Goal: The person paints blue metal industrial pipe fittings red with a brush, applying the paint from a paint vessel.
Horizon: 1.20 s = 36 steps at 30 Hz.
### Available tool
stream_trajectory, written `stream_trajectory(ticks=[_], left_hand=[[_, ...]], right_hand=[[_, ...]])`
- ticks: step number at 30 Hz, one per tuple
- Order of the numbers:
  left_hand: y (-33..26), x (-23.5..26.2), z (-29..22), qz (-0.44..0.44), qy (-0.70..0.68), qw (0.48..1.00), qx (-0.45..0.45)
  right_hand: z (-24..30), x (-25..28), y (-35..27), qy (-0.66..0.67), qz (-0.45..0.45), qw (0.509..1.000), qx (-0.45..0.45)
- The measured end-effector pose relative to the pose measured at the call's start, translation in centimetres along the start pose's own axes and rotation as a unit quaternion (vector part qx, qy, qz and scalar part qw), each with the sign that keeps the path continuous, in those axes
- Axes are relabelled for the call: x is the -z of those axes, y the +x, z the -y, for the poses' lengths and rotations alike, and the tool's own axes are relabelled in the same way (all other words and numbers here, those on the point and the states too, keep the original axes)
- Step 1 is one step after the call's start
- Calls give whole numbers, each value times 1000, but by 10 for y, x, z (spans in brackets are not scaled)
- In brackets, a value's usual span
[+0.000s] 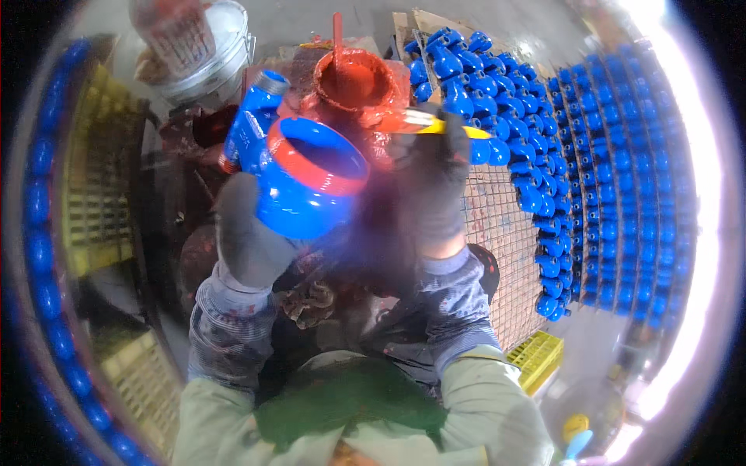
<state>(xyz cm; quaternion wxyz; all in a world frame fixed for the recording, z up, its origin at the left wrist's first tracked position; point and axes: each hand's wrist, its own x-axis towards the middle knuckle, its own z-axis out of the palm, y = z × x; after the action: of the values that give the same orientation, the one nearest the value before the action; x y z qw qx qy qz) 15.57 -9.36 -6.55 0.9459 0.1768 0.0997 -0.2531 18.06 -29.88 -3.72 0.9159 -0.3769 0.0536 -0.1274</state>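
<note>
In a dark grey glove, my left hand (249,225) is closed on a blue metal housing (299,206), a rounded body with a wide open mouth and a narrower threaded neck at its upper left. A band of red paint runs round the mouth's rim. My right hand (431,175), gloved too, grips a paintbrush (466,132) by its yellow handle; its red-coated bristles point left, a short way right of the rim. Just beyond the brush stands a paint-caked pot (353,81) of red paint, with a red stick (337,39) upright in it.
Rows of blue housings (486,93) lie on a wire-mesh rack (497,233) at right; more hang or stack beyond (629,186). A white bucket (225,54) carries a red-smeared container (171,35). Yellow crates (97,171) stand at left, another yellow crate (536,361) lower right.
</note>
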Motion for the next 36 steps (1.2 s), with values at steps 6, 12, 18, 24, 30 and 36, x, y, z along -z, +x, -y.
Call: stream_trajectory(ticks=[6, 12, 18, 24, 30, 36], left_hand=[[2, -16, 5, 7, 328, 925, -194], [2, -17, 7, -13, 679, 657, -329], [5, -27, 9, -37, 578, 747, -325], [11, -17, 4, -52, 640, 681, -351], [-3, -17, 8, 3, 711, 651, -266], [0, -30, 18, 74, 693, 667, -262]], right_hand=[[33, -21, -30, -202, 108, 957, 180], [28, -21, -27, -364, 163, 842, 363], [32, -23, -36, -489, 171, 742, 427], [39, -19, -36, -307, 85, 874, 367], [45, -14, -27, -410, -118, 846, 318], [53, -17, -21, -328, -100, 906, 246]])
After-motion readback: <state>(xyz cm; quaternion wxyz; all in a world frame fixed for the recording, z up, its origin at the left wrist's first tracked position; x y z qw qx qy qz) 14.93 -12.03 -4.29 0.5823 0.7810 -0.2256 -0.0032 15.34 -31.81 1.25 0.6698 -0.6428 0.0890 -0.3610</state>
